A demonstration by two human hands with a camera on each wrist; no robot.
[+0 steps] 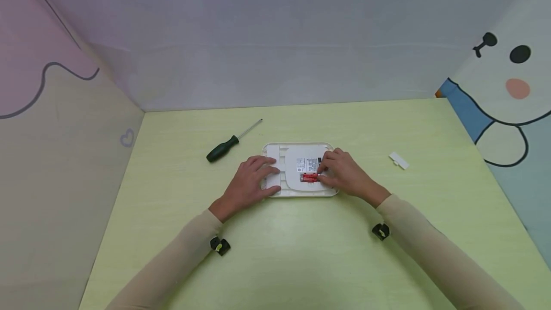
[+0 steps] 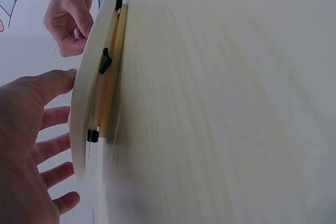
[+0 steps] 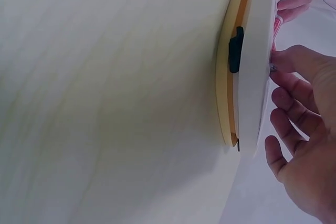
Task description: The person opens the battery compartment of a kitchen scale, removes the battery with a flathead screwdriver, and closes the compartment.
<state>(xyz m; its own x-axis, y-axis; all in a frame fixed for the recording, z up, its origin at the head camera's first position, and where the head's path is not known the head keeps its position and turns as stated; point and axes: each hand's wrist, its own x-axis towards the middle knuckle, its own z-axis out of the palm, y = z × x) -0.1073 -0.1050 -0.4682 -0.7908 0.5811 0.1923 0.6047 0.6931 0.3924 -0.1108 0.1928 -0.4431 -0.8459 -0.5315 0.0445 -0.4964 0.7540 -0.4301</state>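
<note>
A white flat device [image 1: 291,190], its back with a printed label facing up, lies on the table. Red batteries [image 1: 308,177] sit at its middle. My left hand [image 1: 251,181] rests on the device's left end with fingers spread; the left wrist view shows the thumb and fingers of that hand [image 2: 31,145] at its edge. My right hand [image 1: 346,175] is over the right part of the device. In the right wrist view, thumb and index finger of this hand [image 3: 310,114] pinch the end of a red battery [image 3: 277,24], whose metal tip shows. The battery's other side is hidden.
A screwdriver [image 1: 223,149] with a dark green handle lies behind and left of the device. To the right is a small white cover piece [image 1: 399,160]. The pale yellow-green table [image 1: 284,252] meets walls at the back and sides.
</note>
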